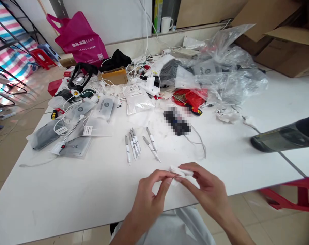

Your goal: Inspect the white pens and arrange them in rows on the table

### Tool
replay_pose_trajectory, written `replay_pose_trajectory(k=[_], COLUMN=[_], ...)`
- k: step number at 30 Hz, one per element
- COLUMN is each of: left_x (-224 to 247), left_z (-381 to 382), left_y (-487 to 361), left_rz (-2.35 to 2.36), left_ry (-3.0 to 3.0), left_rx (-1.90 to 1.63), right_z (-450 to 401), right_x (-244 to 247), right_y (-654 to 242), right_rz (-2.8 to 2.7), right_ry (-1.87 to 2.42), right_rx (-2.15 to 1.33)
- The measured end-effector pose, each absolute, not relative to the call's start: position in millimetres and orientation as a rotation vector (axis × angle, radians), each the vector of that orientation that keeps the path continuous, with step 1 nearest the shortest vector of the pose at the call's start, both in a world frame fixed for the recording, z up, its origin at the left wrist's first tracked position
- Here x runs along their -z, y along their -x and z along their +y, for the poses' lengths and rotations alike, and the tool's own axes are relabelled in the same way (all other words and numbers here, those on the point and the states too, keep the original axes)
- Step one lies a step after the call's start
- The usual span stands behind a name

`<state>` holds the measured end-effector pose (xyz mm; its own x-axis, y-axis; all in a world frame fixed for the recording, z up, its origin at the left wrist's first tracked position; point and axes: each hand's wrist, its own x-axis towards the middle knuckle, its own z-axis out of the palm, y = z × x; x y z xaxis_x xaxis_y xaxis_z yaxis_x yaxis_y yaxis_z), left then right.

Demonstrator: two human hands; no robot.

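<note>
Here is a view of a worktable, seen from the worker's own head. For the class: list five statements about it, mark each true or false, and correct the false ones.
1. The left hand and the right hand both have fingers on a small white piece. True.
2. The pens stand upright in a cup. False: the pens lie flat on the table.
3. The magenta bag has white print on it. True.
4. The white mug is on the floor. False: the white mug stands on a ledge behind the table.
5. A cardboard box is at the upper right of the picture. True.
</note>
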<state>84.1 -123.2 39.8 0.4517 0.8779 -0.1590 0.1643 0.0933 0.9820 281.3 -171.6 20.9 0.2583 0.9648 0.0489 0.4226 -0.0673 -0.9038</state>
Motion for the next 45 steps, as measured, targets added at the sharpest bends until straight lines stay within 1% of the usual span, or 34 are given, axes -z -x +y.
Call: replay_pose_trajectory(k=[2,6,8,10,12,14,17,21,24,26,27,30,32,34,36,40,45], left_x=[-37,-17,-3,8,15,16,10,-8,-26,-40,-47,-59,-56,-43,-24,13,24], left_z=[-112,-65,-38,-19,-8,-3,-1,3,4,2,1,-1,-1,2,5,12,13], left_y=[-75,-42,-25,-13,-7,-6,-7,-1,5,6,5,-5,-15,-22,-25,-20,-13], left_rz=[1.095,1.448,1.652,1.765,1.792,1.788,1.791,1.768,1.668,1.508,1.405,1.127,1.014,0.942,0.917,0.993,0.869], left_ry=[-1.459,-1.795,-1.934,-1.978,-1.959,-1.914,-1.814,-1.697,-1.675,-1.585,-1.518,-1.371,-1.352,-1.36,-1.347,-1.187,-1.102], left_rx=[-0.72,-0.87,-0.795,-0.646,-0.572,-0.548,-0.511,-0.528,-0.749,-0.936,-1.009,-1.092,-1.069,-1.024,-1.016,-1.135,-1.163], right_z=[-162,-126,-106,-91,-84,-82,-79,-65,-53,-47,-46,-42,-39,-35,-30,-25,-28], right_x=[-15,11,28,41,48,45,30,10,2,-3,-7,-15,-16,-11,-1,21,30], right_y=[-311,-414,-465,-500,-511,-501,-460,-387,-335,-303,-288,-250,-231,-219,-215,-224,-233], right_rz=[-1.321,-1.284,-1.321,-1.48,-1.517,-1.571,-1.606,-1.693,-1.764,-1.837,-1.841,-1.808,-1.743,-1.703,-1.679,-1.589,-1.538], right_ry=[1.722,1.917,1.976,2.079,2.113,2.06,1.882,1.628,1.449,1.366,1.335,1.261,1.174,1.118,1.149,1.286,1.354], right_rx=[-0.585,0.158,0.386,0.44,0.493,0.552,0.735,0.586,0.336,0.216,0.092,-0.524,-0.866,-1.062,-1.09,-0.981,-0.968])
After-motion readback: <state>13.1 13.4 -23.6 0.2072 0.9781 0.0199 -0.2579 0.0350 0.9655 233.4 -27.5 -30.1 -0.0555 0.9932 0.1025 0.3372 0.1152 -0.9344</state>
